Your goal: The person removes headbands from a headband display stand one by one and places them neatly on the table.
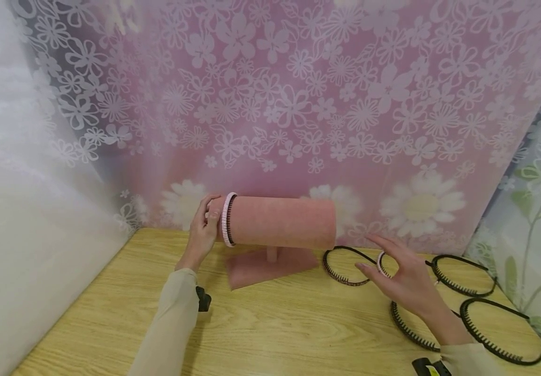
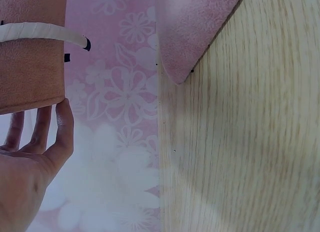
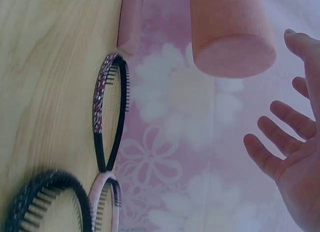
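Note:
A pink velvety headband stand (image 1: 281,222), a horizontal roll on a flat foot, stands near the back of the table. One pale pink headband (image 1: 226,219) with dark inner teeth sits around the roll near its left end. My left hand (image 1: 203,230) grips that left end, thumb in front, just beside the headband; in the left wrist view the fingertips (image 2: 64,109) touch the roll's end edge. My right hand (image 1: 406,277) hovers with spread fingers right of the roll, above several headbands. Nothing is in it, and the right wrist view shows it apart from the roll's round end (image 3: 235,56).
On the table's right side lie a glittery dark headband (image 3: 99,99), a pale pink one (image 3: 97,192), and black toothed ones (image 1: 505,331). A pink flowered curtain (image 1: 298,104) hangs close behind the stand, with a white sheet (image 1: 39,183) at left.

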A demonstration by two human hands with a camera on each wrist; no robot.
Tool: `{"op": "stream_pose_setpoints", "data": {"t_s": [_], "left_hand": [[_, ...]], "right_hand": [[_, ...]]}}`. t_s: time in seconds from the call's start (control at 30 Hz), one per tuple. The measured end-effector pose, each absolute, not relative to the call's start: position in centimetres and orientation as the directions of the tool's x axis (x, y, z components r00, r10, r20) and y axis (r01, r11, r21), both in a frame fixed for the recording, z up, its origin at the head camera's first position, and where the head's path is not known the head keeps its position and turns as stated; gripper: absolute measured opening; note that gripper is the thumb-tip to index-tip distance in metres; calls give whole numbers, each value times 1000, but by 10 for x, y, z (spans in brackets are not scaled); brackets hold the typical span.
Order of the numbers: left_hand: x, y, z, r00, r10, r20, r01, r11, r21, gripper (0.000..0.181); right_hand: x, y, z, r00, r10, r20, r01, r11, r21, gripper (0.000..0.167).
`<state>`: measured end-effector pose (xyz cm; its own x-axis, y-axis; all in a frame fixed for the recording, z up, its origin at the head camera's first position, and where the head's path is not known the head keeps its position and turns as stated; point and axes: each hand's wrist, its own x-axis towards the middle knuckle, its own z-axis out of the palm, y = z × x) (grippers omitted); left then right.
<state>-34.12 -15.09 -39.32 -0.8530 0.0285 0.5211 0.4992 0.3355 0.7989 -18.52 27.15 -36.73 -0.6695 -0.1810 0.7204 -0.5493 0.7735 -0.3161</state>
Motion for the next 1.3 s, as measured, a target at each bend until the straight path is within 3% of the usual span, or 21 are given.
{"op": "stream_pose_setpoints", "data": {"t_s": [0.17, 0.87, 1.3], "left_hand": [[-342, -151, -394, -854, 28, 519, 497, 336, 800, 46], [-342, -151, -394, -860, 36, 508, 490, 334, 805, 43], [-343, -151, -394, -851, 33, 524, 504, 333, 797, 42]], "right_hand": [[-194, 261, -364, -616, -217, 757, -617, 730, -293, 76], [-219, 226, -348, -582, -287, 761, -667, 703, -246, 71], [-234, 203, -330, -505, -356, 786, -760, 616, -208, 64]]}}
